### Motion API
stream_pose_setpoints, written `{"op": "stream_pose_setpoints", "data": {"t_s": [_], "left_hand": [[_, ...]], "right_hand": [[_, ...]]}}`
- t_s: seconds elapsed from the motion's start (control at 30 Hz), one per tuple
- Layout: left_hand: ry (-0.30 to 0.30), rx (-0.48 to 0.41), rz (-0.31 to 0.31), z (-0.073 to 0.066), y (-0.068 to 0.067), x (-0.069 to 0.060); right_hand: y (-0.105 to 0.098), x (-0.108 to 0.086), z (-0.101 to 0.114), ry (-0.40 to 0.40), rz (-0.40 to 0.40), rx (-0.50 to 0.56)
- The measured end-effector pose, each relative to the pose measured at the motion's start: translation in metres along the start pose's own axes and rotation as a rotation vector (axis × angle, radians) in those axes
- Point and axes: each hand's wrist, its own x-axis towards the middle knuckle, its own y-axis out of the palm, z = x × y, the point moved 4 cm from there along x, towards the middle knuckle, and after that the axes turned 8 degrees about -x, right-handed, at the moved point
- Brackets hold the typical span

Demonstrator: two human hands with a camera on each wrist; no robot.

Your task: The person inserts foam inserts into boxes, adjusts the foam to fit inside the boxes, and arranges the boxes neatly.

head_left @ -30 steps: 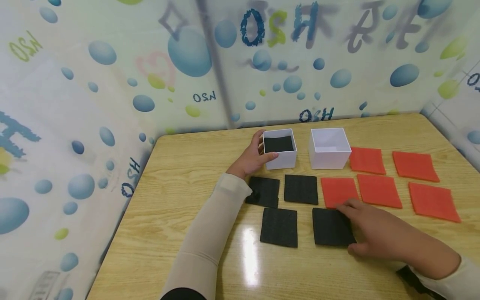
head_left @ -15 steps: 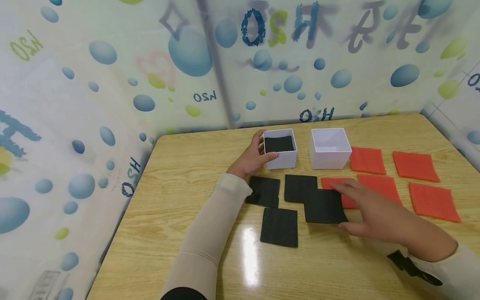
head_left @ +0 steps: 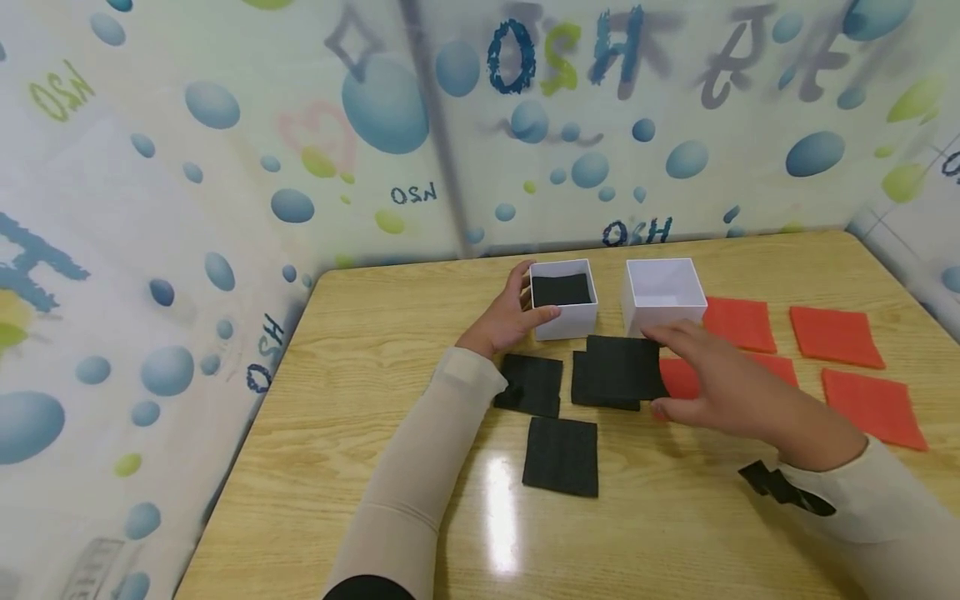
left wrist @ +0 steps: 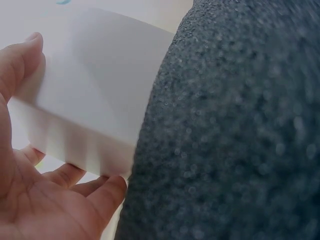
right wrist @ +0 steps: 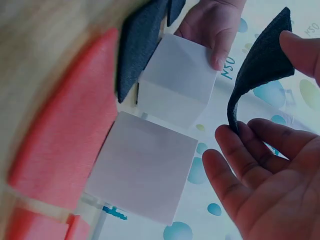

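My left hand point(head_left: 506, 317) holds the left white box point(head_left: 567, 323), thumb across its front and fingers around its left side. A black foam sheet point(head_left: 562, 289) shows inside that box. My right hand point(head_left: 731, 392) pinches a black foam square point(head_left: 626, 367) by its edges, raised above the table. In the right wrist view this foam square point(right wrist: 262, 57) bends between thumb and fingertips. It partly covers another black foam square point(head_left: 580, 381). Two more black foam squares lie flat, one near the left sleeve point(head_left: 529, 385) and one closer to me point(head_left: 560, 457).
The right white box point(head_left: 663, 287) stands beside the held one, with no contents visible. Several red foam squares point(head_left: 837, 337) lie on the wooden table point(head_left: 360, 350) to the right, some partly behind my right hand. A patterned curtain point(head_left: 525, 167) hangs behind the table.
My right hand has lifted the black foam square off the table and carried it forward and left, towards the boxes. The left hand stays on its box.
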Motion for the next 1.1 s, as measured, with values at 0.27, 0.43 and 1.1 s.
{"op": "stream_pose_setpoints", "data": {"t_s": [0.27, 0.43, 1.1], "left_hand": [[0.025, 0.002, 0.009, -0.001, 0.001, -0.001], [0.037, 0.003, 0.010, -0.001, 0.001, -0.002], [0.018, -0.023, 0.033, 0.002, -0.001, 0.002]], "right_hand": [[-0.009, 0.021, 0.004, 0.031, 0.020, -0.005], [-0.014, 0.037, 0.006, 0.045, 0.020, -0.009], [-0.020, 0.092, 0.006, 0.072, -0.011, -0.025]]}}
